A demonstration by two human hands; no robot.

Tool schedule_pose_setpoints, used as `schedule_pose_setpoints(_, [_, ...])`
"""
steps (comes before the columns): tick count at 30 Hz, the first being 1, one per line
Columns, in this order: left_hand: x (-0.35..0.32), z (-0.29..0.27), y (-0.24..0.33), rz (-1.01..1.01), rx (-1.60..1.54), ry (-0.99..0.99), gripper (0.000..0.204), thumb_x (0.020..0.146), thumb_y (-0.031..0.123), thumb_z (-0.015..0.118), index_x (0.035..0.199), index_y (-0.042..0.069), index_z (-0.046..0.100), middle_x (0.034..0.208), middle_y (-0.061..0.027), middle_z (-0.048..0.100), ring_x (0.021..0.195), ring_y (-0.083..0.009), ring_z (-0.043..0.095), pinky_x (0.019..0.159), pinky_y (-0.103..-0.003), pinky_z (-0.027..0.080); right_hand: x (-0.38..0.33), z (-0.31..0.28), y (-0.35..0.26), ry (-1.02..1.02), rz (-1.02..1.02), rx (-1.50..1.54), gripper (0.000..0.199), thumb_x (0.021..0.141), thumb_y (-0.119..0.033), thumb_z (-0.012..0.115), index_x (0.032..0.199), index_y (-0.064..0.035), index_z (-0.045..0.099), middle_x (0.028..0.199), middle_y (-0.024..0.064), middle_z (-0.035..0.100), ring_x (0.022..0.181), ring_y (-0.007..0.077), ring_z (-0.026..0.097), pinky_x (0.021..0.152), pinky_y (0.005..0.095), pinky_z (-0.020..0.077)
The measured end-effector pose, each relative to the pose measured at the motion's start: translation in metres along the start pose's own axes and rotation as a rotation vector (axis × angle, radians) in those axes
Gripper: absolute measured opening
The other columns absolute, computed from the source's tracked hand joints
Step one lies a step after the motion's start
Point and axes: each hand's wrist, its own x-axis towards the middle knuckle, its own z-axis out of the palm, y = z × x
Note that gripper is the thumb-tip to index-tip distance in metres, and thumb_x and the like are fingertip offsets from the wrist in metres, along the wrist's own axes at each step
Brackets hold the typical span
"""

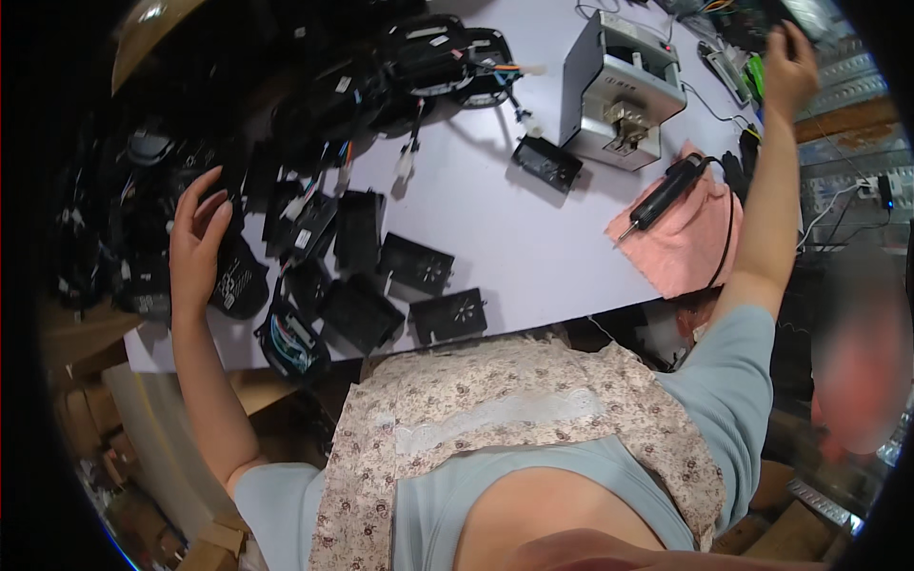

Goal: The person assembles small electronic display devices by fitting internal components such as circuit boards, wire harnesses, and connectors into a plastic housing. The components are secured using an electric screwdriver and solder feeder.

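Note:
At the left of the table my left hand [196,249] is raised beside a pile of black plastic housings [157,224]. Its fingers are apart and hold nothing. My right hand [792,74] reaches to the far right, fingers bent together at a dark heap with a clear plastic piece [811,19]. What those fingers hold, if anything, is hidden. Between my hands lie several open black boxes [417,264], some with slotted faces. A black case with coloured wires [293,341] is at the near edge.
A silver-grey machine [624,95] stands at the back right. A black soldering iron or electric screwdriver [662,198] rests on a pink cloth [700,233], its cord trailing. Black frames with wire connectors [428,57] lie at the back. Near the machine sits another black box [547,164].

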Motion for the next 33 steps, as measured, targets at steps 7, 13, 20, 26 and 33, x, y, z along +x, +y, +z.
schedule_pose_setpoints(7, [-0.049,0.023,0.022,0.005,0.031,-0.115,0.024,0.099,0.010,0.064,0.120,0.001,0.070,0.108,-0.0039,0.071,0.101,-0.0116,0.064,0.091,-0.026,0.048,-0.007,-0.086,-0.104,-0.227,0.525,0.906,0.029,0.093,-0.014,0.075,0.118,-0.0014,0.072,0.107,0.0073,0.076,0.087,0.0113,0.071,0.067,0.0224,0.0546])
schedule_pose_setpoints(13, [-0.125,0.093,0.074,0.510,0.248,-0.327,0.018,0.082,0.005,0.076,0.100,0.004,0.073,0.092,-0.0089,0.069,0.086,-0.0285,0.063,0.078,-0.038,0.049,-0.133,-0.102,-0.207,-0.888,0.646,1.047,0.031,0.093,-0.010,0.073,0.124,-0.0031,0.070,0.101,-0.0001,0.071,0.087,0.0054,0.064,0.077,0.0201,0.0492])
schedule_pose_setpoints(20, [-0.140,0.140,0.054,0.748,0.441,-0.428,0.040,0.073,0.014,0.084,0.111,0.012,0.069,0.104,-0.0031,0.062,0.096,-0.0246,0.058,0.081,-0.039,0.042,-0.191,-0.075,-0.233,-1.315,0.582,1.066,0.027,0.093,-0.018,0.074,0.116,-0.0038,0.069,0.094,-0.0013,0.069,0.082,0.0058,0.061,0.074,0.0233,0.0493])
schedule_pose_setpoints(26, [-0.143,0.150,0.054,0.792,0.497,-0.339,0.044,0.072,0.012,0.083,0.113,0.018,0.069,0.114,-0.0023,0.059,0.100,-0.0241,0.057,0.086,-0.040,0.042,-0.214,-0.087,-0.230,-1.146,0.542,0.944,0.024,0.093,-0.020,0.075,0.109,-0.0028,0.072,0.131,-0.0013,0.055,0.088,0.0062,0.058,0.076,0.0235,0.0476])
schedule_pose_setpoints(33, [-0.141,0.155,0.052,0.899,0.537,-0.392,0.035,0.070,0.008,0.080,0.103,0.015,0.071,0.115,-0.0032,0.062,0.100,-0.0241,0.058,0.086,-0.040,0.043,-0.221,-0.108,-0.214,-0.956,0.444,0.852,0.023,0.088,-0.019,0.081,0.104,-0.0033,0.075,0.109,-0.0018,0.065,0.080,0.0049,0.053,0.072,0.0221,0.0435])
